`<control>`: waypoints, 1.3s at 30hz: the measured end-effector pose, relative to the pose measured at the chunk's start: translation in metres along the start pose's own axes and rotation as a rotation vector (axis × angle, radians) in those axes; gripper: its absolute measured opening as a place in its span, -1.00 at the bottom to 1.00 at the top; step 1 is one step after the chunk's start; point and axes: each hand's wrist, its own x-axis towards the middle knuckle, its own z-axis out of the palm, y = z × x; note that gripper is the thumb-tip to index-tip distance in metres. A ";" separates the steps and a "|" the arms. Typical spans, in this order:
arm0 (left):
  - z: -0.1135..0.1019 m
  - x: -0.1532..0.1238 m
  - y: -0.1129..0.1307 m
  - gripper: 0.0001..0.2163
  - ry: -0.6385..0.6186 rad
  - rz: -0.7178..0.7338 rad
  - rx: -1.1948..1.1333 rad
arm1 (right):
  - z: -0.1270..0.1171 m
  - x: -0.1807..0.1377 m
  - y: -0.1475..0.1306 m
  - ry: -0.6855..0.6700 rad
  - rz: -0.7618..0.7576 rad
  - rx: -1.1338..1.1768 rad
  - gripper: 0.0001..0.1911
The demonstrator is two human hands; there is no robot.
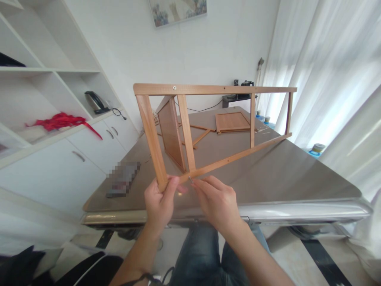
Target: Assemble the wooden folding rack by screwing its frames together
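A wooden frame (pixel 214 89) of light-brown slats stands tilted over the table, with a panel (pixel 171 133) fixed inside its left part. My left hand (pixel 159 200) is closed round the lower end of the frame's left post. My right hand (pixel 216 198) pinches a small metal screw (pixel 191 180) at the near end of the frame's lower rail, right beside my left thumb.
The brown table (pixel 268 174) carries a flat wooden panel (pixel 232 121) and loose slats (pixel 201 137) at the far side, and a dark flat object (pixel 123 178) at the left. White shelves hold a kettle (pixel 94 101) and red cloth (pixel 59 121). Curtains hang at right.
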 end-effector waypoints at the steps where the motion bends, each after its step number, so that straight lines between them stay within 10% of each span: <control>1: 0.000 0.000 0.000 -0.78 -0.002 -0.001 0.005 | -0.002 0.002 0.000 -0.038 -0.003 -0.013 -0.76; 13: -0.002 -0.003 -0.001 -0.77 -0.040 -0.014 0.015 | -0.019 0.024 0.007 -0.239 -0.001 0.048 -0.72; 24: 0.003 -0.007 -0.009 -0.75 -0.053 -0.022 -0.012 | -0.005 -0.004 0.003 0.042 0.167 -0.022 -0.78; 39: 0.006 -0.012 -0.008 -0.75 -0.049 -0.022 0.005 | 0.000 -0.011 -0.006 0.094 0.234 -0.047 -0.70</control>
